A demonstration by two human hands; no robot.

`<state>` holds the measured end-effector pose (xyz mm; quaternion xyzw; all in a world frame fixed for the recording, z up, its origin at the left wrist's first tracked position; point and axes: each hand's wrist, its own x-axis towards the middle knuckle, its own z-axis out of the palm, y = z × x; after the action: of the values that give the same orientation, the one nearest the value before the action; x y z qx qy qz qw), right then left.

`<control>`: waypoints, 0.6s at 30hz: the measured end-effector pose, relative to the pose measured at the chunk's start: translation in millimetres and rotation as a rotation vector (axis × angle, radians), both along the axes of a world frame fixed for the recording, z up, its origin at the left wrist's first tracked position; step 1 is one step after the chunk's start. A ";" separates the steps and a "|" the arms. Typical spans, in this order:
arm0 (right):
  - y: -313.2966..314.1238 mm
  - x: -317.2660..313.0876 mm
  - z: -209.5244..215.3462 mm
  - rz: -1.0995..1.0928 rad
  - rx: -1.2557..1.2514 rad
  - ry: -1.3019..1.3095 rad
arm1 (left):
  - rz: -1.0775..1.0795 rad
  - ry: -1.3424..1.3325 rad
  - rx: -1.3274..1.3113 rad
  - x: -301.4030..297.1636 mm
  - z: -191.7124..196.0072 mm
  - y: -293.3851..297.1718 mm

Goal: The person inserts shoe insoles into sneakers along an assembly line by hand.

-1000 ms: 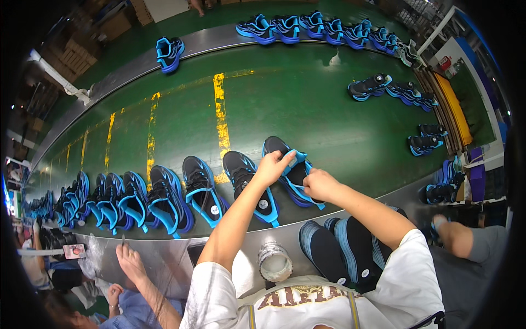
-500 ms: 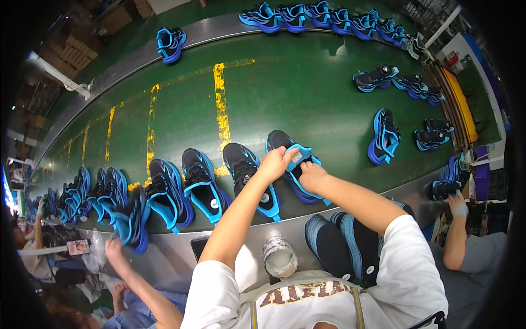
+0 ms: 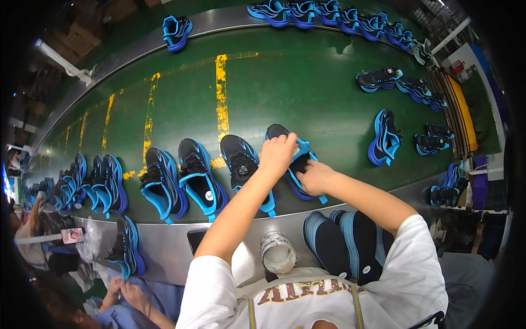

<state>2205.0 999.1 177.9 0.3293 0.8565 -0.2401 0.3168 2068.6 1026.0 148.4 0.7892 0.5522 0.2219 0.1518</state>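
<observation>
A black and blue sneaker (image 3: 298,189) stands on the green bench in front of me, toe pointing away. My left hand (image 3: 278,153) is closed over its tongue and lace area, fingers bent and fingertips partly hidden. At the heel opening, my right hand (image 3: 316,176) grips the collar, with some fingers reaching inside the shoe. Just left is another such sneaker (image 3: 239,159), partly behind my left forearm. Close to my body stand a jar (image 3: 278,253) with a whitish content and a stack of black insoles (image 3: 325,241) with blue striped edges.
More sneakers (image 3: 164,181) line the near edge leftward; others stand at right (image 3: 386,137) and on the far metal ledge (image 3: 301,13). A phone-like dark object (image 3: 196,239) lies near my left elbow. At lower left, a co-worker's hands (image 3: 129,290) hold a sneaker (image 3: 127,247).
My left hand has moved from the tongue's tip slightly forward toward the laces. My right hand stays at the opening. The co-worker at left has drawn a sneaker off the row toward themselves.
</observation>
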 end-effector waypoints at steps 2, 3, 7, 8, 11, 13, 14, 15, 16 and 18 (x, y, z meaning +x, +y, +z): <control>-10.1 -0.6 23.6 -0.039 -0.173 -0.155 | -0.156 0.262 0.349 3.1 -1.7 -1.7; -15.2 -4.2 29.9 -0.064 -0.197 -0.183 | -0.155 0.260 0.344 6.7 0.5 -2.3; -23.6 -0.3 7.3 -0.105 -0.095 -0.144 | -0.225 0.501 0.136 21.0 18.8 -4.0; -25.2 -0.5 4.7 -0.098 -0.053 -0.130 | -0.218 0.521 0.091 19.5 19.3 -1.9; -42.1 21.7 1.5 -0.255 0.190 0.315 | -0.219 0.556 0.065 15.3 15.8 -1.4; -67.5 34.9 -0.7 -0.321 0.464 0.638 | -0.243 0.491 0.099 8.3 14.1 -4.1; -79.6 39.8 3.3 -0.407 0.489 0.643 | -0.246 0.447 0.137 4.6 11.2 -6.3; -92.2 41.9 3.8 -0.503 0.518 0.641 | -0.263 0.447 0.131 1.5 11.4 -11.4; -105.7 41.5 -2.3 -0.538 0.486 0.642 | -0.264 0.424 0.166 -2.4 12.9 -21.1; -123.3 41.6 1.1 -0.552 0.446 0.647 | -0.261 0.371 0.247 -7.3 22.3 -41.2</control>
<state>2246.6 875.8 179.0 0.5129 0.8222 -0.2156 -0.1200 2061.3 984.8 170.7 0.8935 0.4327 0.1176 -0.0222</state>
